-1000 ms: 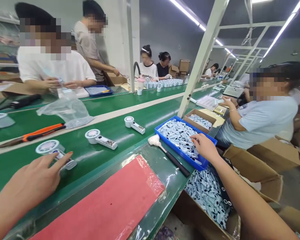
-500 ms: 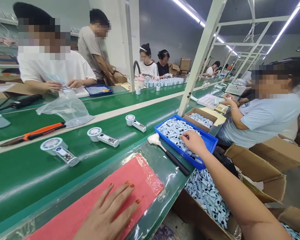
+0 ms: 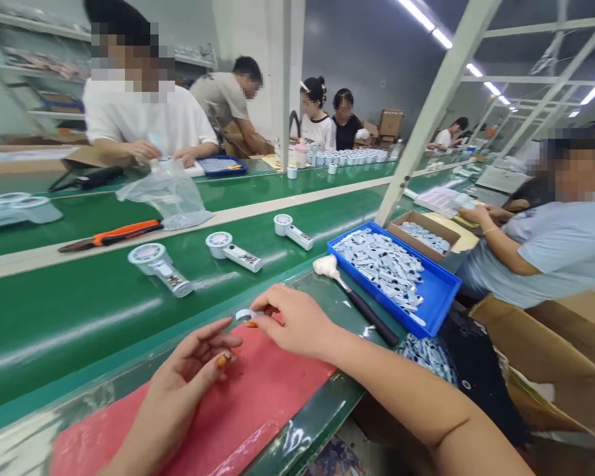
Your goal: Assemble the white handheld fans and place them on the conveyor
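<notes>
My right hand [image 3: 297,320] is above the pink mat [image 3: 277,390], pinching a small white-and-blue plastic part [image 3: 242,315] in its fingertips. Just below it, my left hand [image 3: 188,370] is turned palm up with its fingers slightly curled, and it holds nothing that I can see. The two hands nearly meet around the small part. To the right lies a white-headed mallet [image 3: 326,266] with a black handle [image 3: 371,317]. A blue tray [image 3: 441,297] beyond it holds many similar parts.
Several white round-headed devices [image 3: 233,252] stand on the green conveyor belt [image 3: 79,330]. An open cardboard box [image 3: 429,357] of loose parts sits below the bench's right side. Co-workers sit and stand along the lines, one at the right [image 3: 525,258].
My right hand has come back from the blue tray with a small part. My left hand has moved from the belt device onto the mat, then lifted palm up. The view has shifted.
</notes>
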The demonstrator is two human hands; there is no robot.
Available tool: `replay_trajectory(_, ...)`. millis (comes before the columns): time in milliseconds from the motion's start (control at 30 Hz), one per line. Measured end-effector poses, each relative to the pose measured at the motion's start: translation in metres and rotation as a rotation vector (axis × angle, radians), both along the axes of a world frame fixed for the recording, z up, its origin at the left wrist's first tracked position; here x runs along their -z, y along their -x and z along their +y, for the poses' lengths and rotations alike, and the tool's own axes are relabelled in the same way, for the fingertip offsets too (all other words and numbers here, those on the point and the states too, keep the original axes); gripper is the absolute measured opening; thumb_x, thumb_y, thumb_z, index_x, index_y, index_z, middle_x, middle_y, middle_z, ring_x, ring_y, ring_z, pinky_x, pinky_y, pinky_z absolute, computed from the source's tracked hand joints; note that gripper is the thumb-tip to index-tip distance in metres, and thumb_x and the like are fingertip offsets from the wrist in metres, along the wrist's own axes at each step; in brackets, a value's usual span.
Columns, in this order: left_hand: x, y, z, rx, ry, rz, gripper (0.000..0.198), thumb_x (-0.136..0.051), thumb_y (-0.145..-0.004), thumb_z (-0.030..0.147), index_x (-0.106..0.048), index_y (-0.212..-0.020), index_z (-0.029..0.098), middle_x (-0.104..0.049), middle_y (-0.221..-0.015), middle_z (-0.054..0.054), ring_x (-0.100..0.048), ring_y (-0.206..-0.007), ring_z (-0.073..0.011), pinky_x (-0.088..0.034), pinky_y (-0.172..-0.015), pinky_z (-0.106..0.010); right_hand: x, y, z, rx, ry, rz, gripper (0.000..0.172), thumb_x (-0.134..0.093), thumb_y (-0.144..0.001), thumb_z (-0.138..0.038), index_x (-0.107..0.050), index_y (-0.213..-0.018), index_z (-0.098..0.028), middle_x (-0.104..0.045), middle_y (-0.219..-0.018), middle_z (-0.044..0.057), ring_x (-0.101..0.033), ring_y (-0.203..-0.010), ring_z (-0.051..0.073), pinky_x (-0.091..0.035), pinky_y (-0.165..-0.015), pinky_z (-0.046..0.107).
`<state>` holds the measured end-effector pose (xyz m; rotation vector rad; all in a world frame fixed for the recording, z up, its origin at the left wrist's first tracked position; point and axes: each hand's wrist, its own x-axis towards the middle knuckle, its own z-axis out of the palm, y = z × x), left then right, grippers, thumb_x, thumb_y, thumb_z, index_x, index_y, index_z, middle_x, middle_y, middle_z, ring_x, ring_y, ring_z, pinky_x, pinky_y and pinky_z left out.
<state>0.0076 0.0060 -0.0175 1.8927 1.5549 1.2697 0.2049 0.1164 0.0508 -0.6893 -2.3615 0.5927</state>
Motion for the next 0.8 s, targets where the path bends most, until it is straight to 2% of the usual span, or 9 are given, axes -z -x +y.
replay_trajectory(100, -0.001, -0.006, -0.003, -0.050, 0.039, -0.363, 0.026, -0.052, -0.101, 0.034, -0.058, -0.125, 0.026, -0.075, -0.104, -0.007, -0.074, -0.078, -0.0204, -0.063, -0.062, -0.030, 0.009, 0.015, -0.010, -0.131, -0.036, 0.050, 0.013, -0.067, -0.093, -0.011, -0.065, -0.100, -0.022, -0.068, -0.101, -0.001, -0.064, -0.100, 0.017, -0.052, -0.091, 0.029)
replay_trajectory(200, -0.003, -0.013, -0.005, -0.109, 0.088, -0.431, 0.028, -0.066, -0.094, 0.040, -0.064, -0.112, 0.019, -0.074, -0.103, -0.010, -0.073, -0.088, -0.0217, -0.064, -0.074, -0.034, 0.027, 0.017, -0.006, -0.231, -0.085, 0.154, 0.012, -0.061, -0.095, -0.012, -0.066, -0.101, -0.022, -0.067, -0.103, 0.006, -0.063, -0.099, 0.022, -0.053, -0.088, 0.036)
replay_trajectory(300, -0.007, -0.018, -0.005, -0.097, 0.106, -0.560, 0.032, -0.073, -0.090, 0.044, -0.066, -0.104, 0.017, -0.074, -0.100, -0.010, -0.071, -0.090, -0.0212, -0.062, -0.079, -0.036, 0.040, 0.015, -0.005, -0.244, -0.096, 0.215, 0.011, -0.057, -0.099, -0.018, -0.065, -0.104, -0.024, -0.066, -0.103, 0.006, -0.064, -0.098, 0.022, -0.055, -0.086, 0.038)
replay_trajectory(433, -0.014, -0.024, -0.006, -0.058, 0.088, -0.744, 0.032, -0.080, -0.084, 0.040, -0.067, -0.101, 0.016, -0.073, -0.096, -0.008, -0.069, -0.083, -0.0175, -0.060, -0.075, -0.032, 0.040, 0.007, -0.011, -0.231, -0.020, 0.150, 0.022, -0.061, -0.098, -0.024, -0.061, -0.120, -0.026, -0.065, -0.115, 0.009, -0.063, -0.108, 0.025, -0.055, -0.092, 0.043)
replay_trajectory(533, -0.016, -0.024, -0.007, -0.056, 0.080, -0.800, 0.026, -0.080, -0.085, 0.031, -0.069, -0.102, 0.016, -0.071, -0.094, -0.006, -0.066, -0.079, -0.0140, -0.057, -0.073, -0.027, 0.035, 0.004, -0.012, -0.224, -0.023, 0.122, 0.023, -0.060, -0.100, -0.027, -0.060, -0.123, -0.026, -0.066, -0.114, 0.008, -0.063, -0.107, 0.026, -0.055, -0.090, 0.042)
replay_trajectory(633, -0.016, -0.024, -0.008, -0.065, 0.057, -0.791, 0.020, -0.078, -0.085, 0.022, -0.071, -0.102, 0.017, -0.069, -0.096, -0.004, -0.065, -0.083, -0.0132, -0.057, -0.074, -0.024, 0.033, 0.004, -0.010, -0.233, -0.029, 0.152, 0.019, -0.053, -0.102, -0.022, -0.062, -0.119, -0.025, -0.067, -0.106, 0.006, -0.063, -0.097, 0.023, -0.054, -0.083, 0.037)
replay_trajectory(800, -0.018, -0.024, -0.010, -0.039, -0.001, -0.824, 0.021, -0.079, -0.084, 0.017, -0.072, -0.104, 0.018, -0.068, -0.096, -0.003, -0.065, -0.081, -0.0125, -0.057, -0.072, -0.024, 0.036, 0.003, -0.008, -0.248, 0.041, 0.137, 0.016, -0.055, -0.100, -0.017, -0.062, -0.114, -0.024, -0.066, -0.102, 0.002, -0.060, -0.082, 0.017, -0.050, -0.074, 0.030)
